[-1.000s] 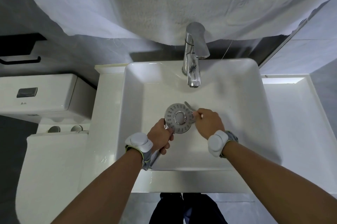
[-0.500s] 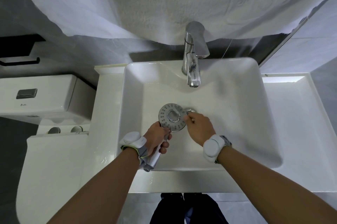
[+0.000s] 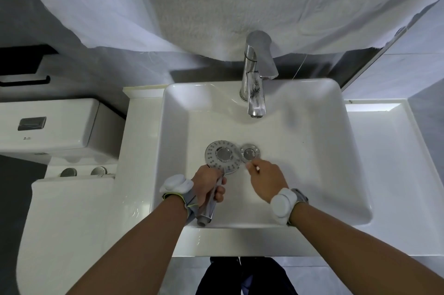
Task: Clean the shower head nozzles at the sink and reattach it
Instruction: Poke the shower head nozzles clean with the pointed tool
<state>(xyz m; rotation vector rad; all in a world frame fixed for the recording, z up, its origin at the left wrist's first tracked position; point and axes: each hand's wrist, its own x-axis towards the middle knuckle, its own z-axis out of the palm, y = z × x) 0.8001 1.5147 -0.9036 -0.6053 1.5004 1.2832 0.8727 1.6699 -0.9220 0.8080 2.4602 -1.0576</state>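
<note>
Your left hand (image 3: 208,185) is gripping the shower head (image 3: 223,156) by its handle, holding it face up over the sink (image 3: 336,150), just left of the drain (image 3: 250,153). Your right hand (image 3: 266,180) is pinching a small thin tool (image 3: 256,168), hard to identify, beside the head's rim, under the tap (image 3: 255,78).

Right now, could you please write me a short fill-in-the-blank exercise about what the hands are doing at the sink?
1. The left hand grips the shower head by its ____.
2. The nozzle face points ____, toward the camera.
3. The right hand pinches a thin ____ tool.
4. The faucet is mounted at the ____ edge of the sink.

Missing words: handle; up; pointed; far
</note>
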